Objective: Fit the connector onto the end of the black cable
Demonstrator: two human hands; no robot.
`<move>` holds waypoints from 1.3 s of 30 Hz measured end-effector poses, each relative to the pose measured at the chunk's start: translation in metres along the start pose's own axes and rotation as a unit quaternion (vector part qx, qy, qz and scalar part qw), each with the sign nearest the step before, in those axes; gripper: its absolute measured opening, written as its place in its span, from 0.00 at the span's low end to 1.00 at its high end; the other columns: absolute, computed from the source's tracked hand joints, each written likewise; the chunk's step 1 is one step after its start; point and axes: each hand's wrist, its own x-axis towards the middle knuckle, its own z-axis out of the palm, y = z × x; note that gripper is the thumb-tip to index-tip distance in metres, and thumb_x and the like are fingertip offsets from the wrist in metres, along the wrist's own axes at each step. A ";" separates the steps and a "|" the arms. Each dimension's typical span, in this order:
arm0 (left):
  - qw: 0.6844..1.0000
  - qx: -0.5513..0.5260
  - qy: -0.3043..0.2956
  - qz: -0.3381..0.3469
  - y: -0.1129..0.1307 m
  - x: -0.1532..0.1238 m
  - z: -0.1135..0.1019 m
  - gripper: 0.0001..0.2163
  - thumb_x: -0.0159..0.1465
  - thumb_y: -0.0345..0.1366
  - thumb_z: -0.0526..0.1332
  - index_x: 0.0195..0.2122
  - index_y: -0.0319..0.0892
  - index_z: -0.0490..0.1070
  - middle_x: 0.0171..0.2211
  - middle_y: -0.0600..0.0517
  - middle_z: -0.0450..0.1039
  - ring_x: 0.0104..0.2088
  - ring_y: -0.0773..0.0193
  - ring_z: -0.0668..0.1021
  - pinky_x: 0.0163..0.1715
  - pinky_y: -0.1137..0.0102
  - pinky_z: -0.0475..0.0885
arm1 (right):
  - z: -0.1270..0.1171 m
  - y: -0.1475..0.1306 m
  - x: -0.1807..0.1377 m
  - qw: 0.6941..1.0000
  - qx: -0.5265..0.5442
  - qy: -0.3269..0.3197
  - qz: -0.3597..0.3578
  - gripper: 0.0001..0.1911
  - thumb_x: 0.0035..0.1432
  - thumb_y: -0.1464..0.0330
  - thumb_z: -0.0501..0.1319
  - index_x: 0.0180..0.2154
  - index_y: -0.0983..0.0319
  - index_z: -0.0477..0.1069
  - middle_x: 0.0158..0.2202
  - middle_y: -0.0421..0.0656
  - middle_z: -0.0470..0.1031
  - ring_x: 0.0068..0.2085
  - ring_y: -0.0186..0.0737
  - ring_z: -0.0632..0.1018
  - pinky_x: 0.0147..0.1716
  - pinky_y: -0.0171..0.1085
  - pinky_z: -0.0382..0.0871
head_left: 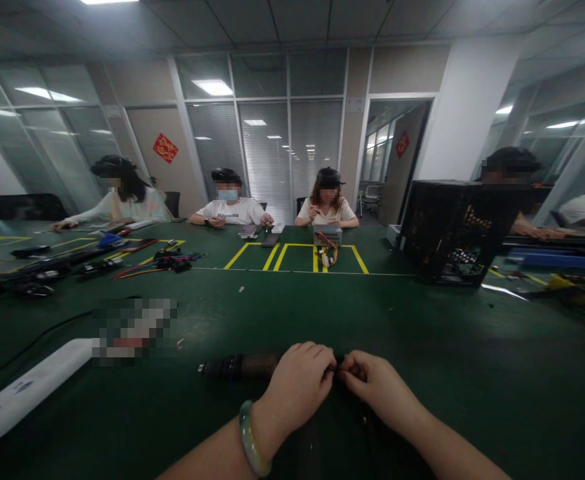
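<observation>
An electric screwdriver (257,365) with a dark body lies across the green table in front of me, its metal tip pointing left. My left hand (305,377), a jade-like bangle at the wrist, is closed around its rear end. Close against it, my right hand (372,383) is closed in a pinch at the tail, on what looks like the screwdriver's black cord. The fingers mostly hide the spot where the hands meet. Below them a dark cord (364,420) runs toward me, hard to make out against the table.
To the left lies a white power strip (37,387) with a black cable. Cable bundles (172,259) sit farther back. A black computer case (457,233) stands at the back right. Several people work across the table, one behind a power supply (328,235) with coloured wires.
</observation>
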 end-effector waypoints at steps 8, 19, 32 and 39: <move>1.000 -0.016 0.007 -0.001 -0.002 0.000 0.002 0.05 0.63 0.30 0.59 0.39 0.44 0.69 0.41 0.52 0.73 0.43 0.59 0.73 0.46 0.62 0.65 | -0.002 -0.004 -0.002 1.000 0.004 -0.001 -0.003 0.04 0.58 0.68 0.60 0.32 0.59 0.73 0.28 0.38 0.76 0.30 0.37 0.76 0.27 0.31 0.63; 1.000 -0.002 -0.007 -0.004 0.000 0.001 0.000 0.04 0.64 0.31 0.59 0.40 0.44 0.69 0.41 0.52 0.73 0.43 0.59 0.73 0.46 0.63 0.65 | -0.002 -0.003 -0.001 1.000 -0.020 -0.001 0.003 0.04 0.58 0.68 0.60 0.32 0.59 0.73 0.27 0.37 0.75 0.28 0.36 0.74 0.25 0.30 0.60; 1.000 -0.024 0.017 0.001 0.001 -0.001 -0.001 0.03 0.63 0.31 0.60 0.38 0.44 0.69 0.41 0.53 0.73 0.43 0.59 0.73 0.46 0.62 0.66 | -0.002 -0.005 -0.001 0.999 -0.040 0.011 -0.016 0.03 0.57 0.70 0.60 0.32 0.60 0.72 0.27 0.36 0.75 0.30 0.35 0.74 0.28 0.30 0.61; 0.999 -0.030 0.020 0.001 0.001 0.000 -0.001 0.03 0.63 0.31 0.61 0.37 0.45 0.70 0.41 0.54 0.74 0.43 0.59 0.73 0.46 0.62 0.66 | -0.006 -0.011 -0.004 0.999 -0.044 0.005 -0.009 0.04 0.58 0.70 0.59 0.33 0.59 0.73 0.30 0.37 0.76 0.31 0.36 0.75 0.29 0.30 0.62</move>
